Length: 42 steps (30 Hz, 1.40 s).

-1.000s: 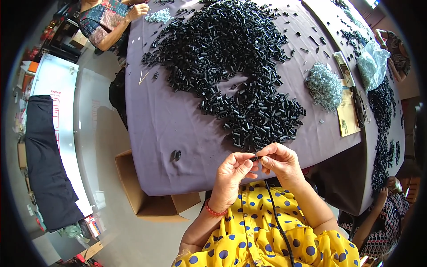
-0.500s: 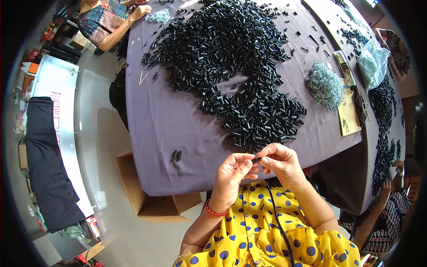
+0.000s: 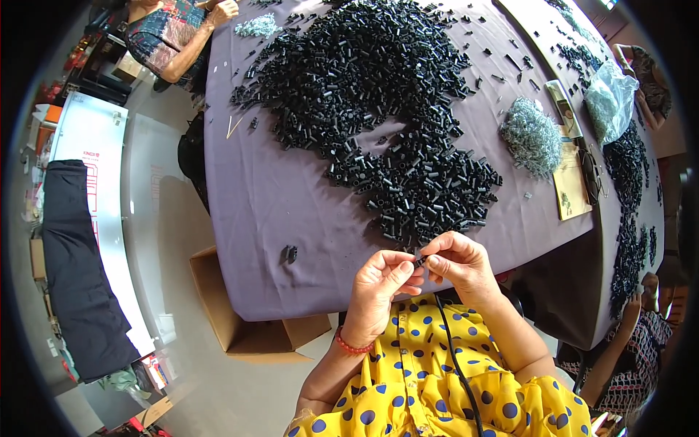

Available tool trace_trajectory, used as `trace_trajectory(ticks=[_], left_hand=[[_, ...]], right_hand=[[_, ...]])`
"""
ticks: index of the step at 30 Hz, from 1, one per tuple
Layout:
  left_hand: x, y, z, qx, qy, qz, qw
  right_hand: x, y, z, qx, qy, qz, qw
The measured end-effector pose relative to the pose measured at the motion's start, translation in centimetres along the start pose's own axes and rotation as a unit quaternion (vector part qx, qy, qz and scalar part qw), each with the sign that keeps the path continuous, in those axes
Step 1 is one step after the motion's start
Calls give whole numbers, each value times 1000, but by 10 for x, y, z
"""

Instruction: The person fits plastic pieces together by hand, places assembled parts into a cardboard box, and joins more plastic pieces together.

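Close to the table's near edge, my left hand [image 3: 384, 281] and my right hand [image 3: 463, 271] meet with fingertips almost touching. Both pinch one small black tubular plastic part [image 3: 419, 261] between thumb and forefinger; the fingers cover most of it. Just beyond my hands lies a large heap of similar black tubular parts [image 3: 429, 197]. A small pile of thin, clear or silvery pieces [image 3: 530, 138] sits to the right of the heap, too fine to make out singly. Two or so black parts [image 3: 290, 254] lie apart on the left of the cloth.
Glasses [image 3: 591, 175] and a yellow card or pad [image 3: 571, 193] lie at the right by a clear plastic bag [image 3: 610, 102]. An open cardboard box [image 3: 218, 302] stands below the table's left corner. Co-workers sit at the upper left [image 3: 171, 40] and right [image 3: 633, 349].
My hands stay nearly in place, with slight finger movement around the black part. The upper-left co-worker's hand has lifted off the table; the lower-right co-worker's hands have shifted slightly.
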<state>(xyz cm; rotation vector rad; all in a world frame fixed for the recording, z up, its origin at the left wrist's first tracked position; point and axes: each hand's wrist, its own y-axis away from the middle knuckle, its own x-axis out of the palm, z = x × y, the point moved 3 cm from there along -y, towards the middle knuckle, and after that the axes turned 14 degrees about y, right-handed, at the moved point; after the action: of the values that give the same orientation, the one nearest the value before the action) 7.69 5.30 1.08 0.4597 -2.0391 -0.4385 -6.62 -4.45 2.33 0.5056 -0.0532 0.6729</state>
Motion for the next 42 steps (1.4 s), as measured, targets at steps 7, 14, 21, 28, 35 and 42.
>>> trace_trajectory(ticks=[7, 14, 21, 28, 35, 42], left_hand=[[-1, 1, 1, -23, 2, 2, 1000], [0, 3, 0, -29, -19, 1, 999], [2, 3, -1, -19, -53, -9, 998], [3, 4, -1, -13, -57, -8, 998], [2, 3, 0, -11, -50, -8, 999], [0, 3, 3, -11, -22, -24, 999]], right_hand=[[-1, 0, -1, -7, 10, 1, 1000], [-3, 1, -1, -6, 25, 21, 999], [-4, 1, -1, -8, 38, 54, 998], [-4, 1, 7, -53, 56, 88, 993], [-5, 0, 13, -181, 266, 37, 946], [3, 3, 4, -130, 170, 25, 977]])
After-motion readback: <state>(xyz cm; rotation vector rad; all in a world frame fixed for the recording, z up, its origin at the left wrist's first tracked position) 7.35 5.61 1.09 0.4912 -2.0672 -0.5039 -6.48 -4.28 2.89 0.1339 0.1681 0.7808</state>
